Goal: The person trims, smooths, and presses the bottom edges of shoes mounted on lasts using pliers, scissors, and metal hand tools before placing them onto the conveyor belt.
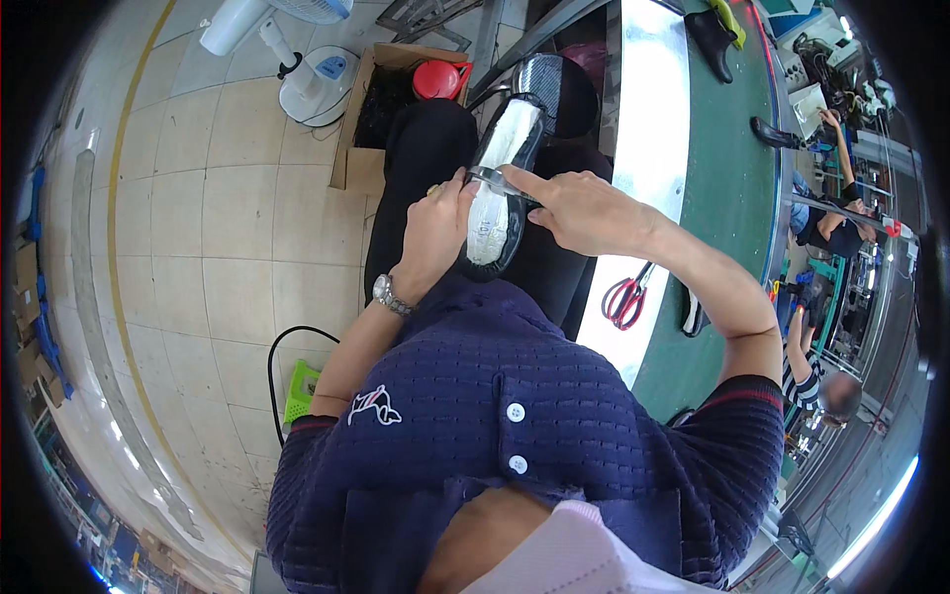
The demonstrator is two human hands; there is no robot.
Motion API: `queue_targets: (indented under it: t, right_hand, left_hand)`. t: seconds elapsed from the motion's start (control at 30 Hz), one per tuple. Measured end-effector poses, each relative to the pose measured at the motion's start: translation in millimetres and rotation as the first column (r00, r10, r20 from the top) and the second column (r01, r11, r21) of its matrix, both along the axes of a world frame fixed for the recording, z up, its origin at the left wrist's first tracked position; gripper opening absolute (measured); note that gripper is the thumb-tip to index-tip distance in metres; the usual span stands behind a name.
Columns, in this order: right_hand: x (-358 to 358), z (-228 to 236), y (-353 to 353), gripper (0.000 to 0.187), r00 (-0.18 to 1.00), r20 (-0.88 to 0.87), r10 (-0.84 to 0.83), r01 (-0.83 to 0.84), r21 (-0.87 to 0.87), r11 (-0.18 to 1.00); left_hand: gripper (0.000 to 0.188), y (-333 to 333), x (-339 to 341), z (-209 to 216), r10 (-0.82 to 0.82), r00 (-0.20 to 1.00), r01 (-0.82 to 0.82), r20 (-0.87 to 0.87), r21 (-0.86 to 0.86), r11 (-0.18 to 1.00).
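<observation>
Across my lap lies a black shoe upper (489,230) with its underside up, a pale, silvery-white sole face framed by gathered black edges. A narrow shiny metal strip (488,176) crosses its middle. My left hand (435,226) has its fingers closed at the strip's left end, beside the shoe's edge. From the other side my right hand (584,210) grips the strip's right end, its index finger laid along it and the other fingers curled under. What part of the strip lies inside my fingers is hidden.
Red-handled scissors (625,299) lie on the white ledge (648,129) to my right, beside a green conveyor belt (727,178) carrying dark shoes (711,45). At left stand a cardboard box (358,170) and a white fan (315,84). Co-workers (836,223) sit beyond the belt.
</observation>
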State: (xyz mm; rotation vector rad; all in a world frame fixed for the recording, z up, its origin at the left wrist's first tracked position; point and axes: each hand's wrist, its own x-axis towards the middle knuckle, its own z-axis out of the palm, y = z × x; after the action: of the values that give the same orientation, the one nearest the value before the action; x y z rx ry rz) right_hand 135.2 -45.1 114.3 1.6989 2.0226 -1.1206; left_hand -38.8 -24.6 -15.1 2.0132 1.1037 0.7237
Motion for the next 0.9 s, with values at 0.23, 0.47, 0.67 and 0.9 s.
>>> queue_targets:
  t: [0.23,0.47,0.67,0.9]
  right_hand:
    - [8.5,-26.1,-40.9,0.055,0.973,-0.155,-0.169,0.201,0.224,0.954]
    - [13.0,-33.6,-53.5,0.054,0.946,-0.237,-0.220,0.290,0.324,0.900]
    - [24.1,29.5,3.6,0.048,0.997,-0.077,0.010,0.019,0.368,0.930]
    - [50.1,-19.2,44.4,0.051,0.990,0.136,0.022,-0.073,0.379,0.923]
  left_hand:
    - [0.040,13.4,11.4,-5.0,0.487,0.652,0.541,0.581,-0.807,0.239]
    - [0.057,27.1,36.0,-13.2,0.447,0.649,0.669,0.616,-0.741,0.050]
    - [0.069,27.7,38.7,-15.0,0.387,0.685,0.621,0.617,-0.773,0.132]
    - [0.072,30.1,39.9,-18.8,0.326,0.696,0.623,0.640,-0.764,0.168]
